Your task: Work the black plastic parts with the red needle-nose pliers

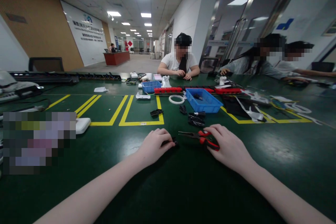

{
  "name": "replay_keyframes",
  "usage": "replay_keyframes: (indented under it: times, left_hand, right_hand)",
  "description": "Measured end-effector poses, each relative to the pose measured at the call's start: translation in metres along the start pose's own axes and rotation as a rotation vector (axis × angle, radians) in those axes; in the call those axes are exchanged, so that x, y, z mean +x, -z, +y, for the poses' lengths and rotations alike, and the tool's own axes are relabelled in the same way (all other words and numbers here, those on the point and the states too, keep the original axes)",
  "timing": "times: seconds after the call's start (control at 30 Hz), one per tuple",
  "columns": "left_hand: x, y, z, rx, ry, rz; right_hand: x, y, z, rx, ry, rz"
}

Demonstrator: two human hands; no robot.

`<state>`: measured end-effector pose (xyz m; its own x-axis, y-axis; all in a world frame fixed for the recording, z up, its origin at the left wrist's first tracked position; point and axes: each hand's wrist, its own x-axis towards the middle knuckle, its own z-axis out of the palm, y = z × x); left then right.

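Note:
My left hand (156,144) is closed around a small black part (175,142), most of it hidden by the fingers. My right hand (231,147) grips red-and-black long-nose pliers (193,135) by the handles, with the jaws pointing left. Their tip is just above and to the right of my left fingers, apart from the black part. Whether anything tiny sits in the jaws is too small to tell. Beyond the pliers lie several shiny black pieces (196,119). Another black piece (156,112) rests near a yellow tape line.
A blue bin (203,100) with dark items stands ahead, and a smaller blue bin (151,86) farther left. Between them are a white ring (176,99) and a red strip (168,90). A white box (83,126) is at left. Co-workers sit across the green table (183,189).

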<state>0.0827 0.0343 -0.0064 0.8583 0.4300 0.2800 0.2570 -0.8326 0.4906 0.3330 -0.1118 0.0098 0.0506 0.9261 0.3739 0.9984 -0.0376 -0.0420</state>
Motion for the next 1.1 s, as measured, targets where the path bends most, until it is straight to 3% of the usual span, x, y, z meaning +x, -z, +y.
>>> replay_keyframes:
  times: [0.3,0.53,1.1]
  left_hand:
    - [-0.007,-0.003,-0.001,0.019,-0.087,-0.014]
    - [-0.007,-0.003,0.0,-0.013,-0.135,-0.009]
    - [-0.01,-0.003,0.001,-0.146,-0.126,-0.006]
  right_hand:
    - [0.004,-0.012,-0.015,0.083,0.069,0.015]
    - [0.003,-0.011,-0.013,0.083,0.109,0.059]
    - [-0.002,-0.004,-0.019,0.072,0.202,0.036]
